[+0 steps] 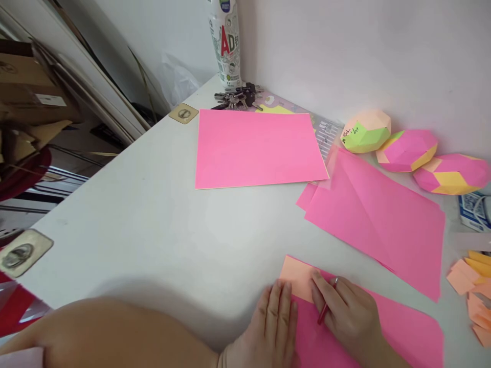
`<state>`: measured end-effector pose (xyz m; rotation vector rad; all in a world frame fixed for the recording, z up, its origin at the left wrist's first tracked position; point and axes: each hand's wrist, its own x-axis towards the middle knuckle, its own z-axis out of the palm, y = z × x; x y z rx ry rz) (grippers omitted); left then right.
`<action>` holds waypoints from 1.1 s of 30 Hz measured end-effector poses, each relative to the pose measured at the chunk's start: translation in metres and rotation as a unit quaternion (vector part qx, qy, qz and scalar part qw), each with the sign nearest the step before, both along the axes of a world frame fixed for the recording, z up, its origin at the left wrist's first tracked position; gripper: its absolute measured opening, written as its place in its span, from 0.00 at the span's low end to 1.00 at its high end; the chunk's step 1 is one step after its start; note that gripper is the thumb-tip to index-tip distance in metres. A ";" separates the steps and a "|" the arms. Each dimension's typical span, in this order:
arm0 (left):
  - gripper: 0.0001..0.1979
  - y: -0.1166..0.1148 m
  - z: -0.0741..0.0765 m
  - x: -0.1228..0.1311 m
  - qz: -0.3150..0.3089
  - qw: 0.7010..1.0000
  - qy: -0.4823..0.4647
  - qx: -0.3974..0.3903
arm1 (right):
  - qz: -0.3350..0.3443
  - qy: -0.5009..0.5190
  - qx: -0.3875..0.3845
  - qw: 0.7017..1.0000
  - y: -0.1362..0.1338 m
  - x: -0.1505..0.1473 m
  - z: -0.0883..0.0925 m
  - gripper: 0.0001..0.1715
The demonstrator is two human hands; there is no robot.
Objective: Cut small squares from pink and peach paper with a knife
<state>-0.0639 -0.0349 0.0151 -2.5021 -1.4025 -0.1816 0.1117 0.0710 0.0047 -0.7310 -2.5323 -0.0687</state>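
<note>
At the bottom centre, my left hand (274, 322) lies flat with its fingers stretched out. Its fingertips rest at the left edge of a small orange paper rectangle (297, 278). This rectangle lies on the upper left corner of a pink paper sheet (406, 322). Over the same sheet, my right hand (351, 312) is closed around a slim red pen (323, 313) with a silvery end. The right index fingertip touches the orange rectangle's right side. Part of the pen is hidden by the fingers.
More pink sheets (376, 220) and a pink rectangle (257, 148) lie farther back. Several orange pieces (462, 278) are at the right. Faceted paper shapes (408, 148) line the wall. Keys (240, 97) sit beside a white bottle (226, 46). Cardboard (34, 92) stands beyond the table's left edge.
</note>
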 end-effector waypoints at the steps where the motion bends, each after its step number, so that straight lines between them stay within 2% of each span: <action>1: 0.23 0.000 0.000 0.000 0.003 1.000 -0.007 -0.002 | -0.002 0.000 0.000 1.000 0.000 0.000 0.000 0.09; 8: 0.24 0.005 -0.003 0.003 0.000 0.999 -0.049 -0.024 | 0.001 -0.009 -0.003 1.000 0.001 0.000 0.001 0.10; 18: 0.24 0.007 -0.004 0.001 0.001 0.998 -0.043 -0.037 | -0.001 -0.011 -0.002 1.000 0.001 -0.001 0.002 0.11; 24: 0.21 0.004 -0.005 0.004 -0.043 0.998 -0.026 -0.027 | 0.001 -0.006 -0.013 1.000 0.001 -0.001 0.002 0.11; 33: 0.22 0.001 -0.007 0.006 -0.053 0.997 -0.024 -0.042 | 0.002 0.000 -0.017 1.000 0.001 0.000 0.000 0.15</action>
